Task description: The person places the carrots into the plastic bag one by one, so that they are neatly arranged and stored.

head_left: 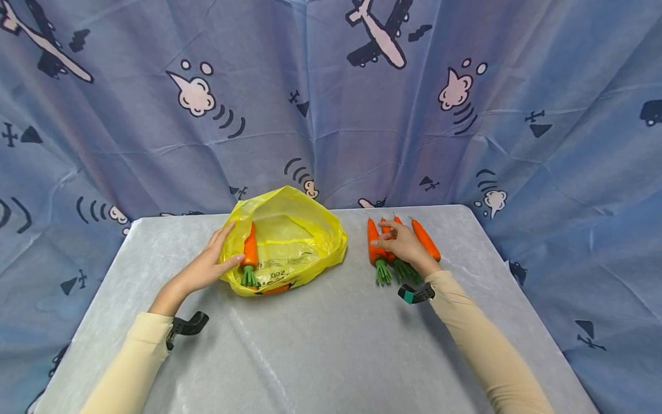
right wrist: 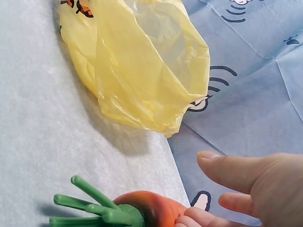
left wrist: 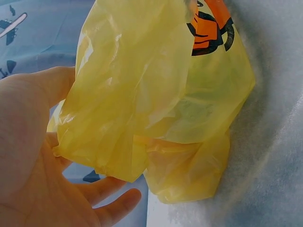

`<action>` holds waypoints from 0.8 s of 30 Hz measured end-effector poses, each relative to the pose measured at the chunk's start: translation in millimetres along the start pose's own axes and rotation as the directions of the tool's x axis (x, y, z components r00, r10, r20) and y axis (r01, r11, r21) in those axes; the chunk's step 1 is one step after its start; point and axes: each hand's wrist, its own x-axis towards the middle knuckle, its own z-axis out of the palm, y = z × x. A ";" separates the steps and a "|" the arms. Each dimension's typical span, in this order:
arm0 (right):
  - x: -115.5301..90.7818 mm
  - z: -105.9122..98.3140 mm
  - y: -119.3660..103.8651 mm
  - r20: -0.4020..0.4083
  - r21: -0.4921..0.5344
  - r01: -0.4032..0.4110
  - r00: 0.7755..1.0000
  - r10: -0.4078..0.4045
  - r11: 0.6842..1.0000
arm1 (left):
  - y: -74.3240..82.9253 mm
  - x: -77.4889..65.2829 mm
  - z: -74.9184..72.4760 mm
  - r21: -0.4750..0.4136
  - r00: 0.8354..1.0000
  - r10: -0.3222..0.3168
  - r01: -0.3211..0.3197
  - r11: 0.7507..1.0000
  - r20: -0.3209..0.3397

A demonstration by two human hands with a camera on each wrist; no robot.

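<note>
A yellow plastic bag (head_left: 289, 201) stands with its mouth wide on the left half of the table. My left hand (head_left: 209, 267) holds the bag's left rim, the thumb inside and the other fingers outside. Near that thumb, a carrot (head_left: 250, 248) with a green stub top is inside the bag. On the right, my right hand (head_left: 403, 244) is over several carrots (head_left: 425, 237) lying side by side. In the right wrist view its fingertips touch a carrot (right wrist: 154, 208), while the thumb is raised apart from it. The hand partly hides the middle carrots.
A pale grey table (head_left: 320, 351) fills the foreground. Behind it and along the sides hangs a blue patterned cloth (head_left: 269, 86). An orange and black patch (left wrist: 208, 35) shows on the bag's front.
</note>
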 end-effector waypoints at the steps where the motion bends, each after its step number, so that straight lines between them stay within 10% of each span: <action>1: 0.0 0.2 0.0 -0.001 0.002 -0.002 1.000 0.002 1.000 | -0.3 0.1 0.4 0.000 1.000 -0.002 0.002 1.000 0.002; 24: 0.3 7.4 -3.8 -0.014 0.038 -0.014 1.000 0.015 0.999 | -1.5 -0.1 1.2 0.008 1.000 0.011 -0.011 1.000 -0.008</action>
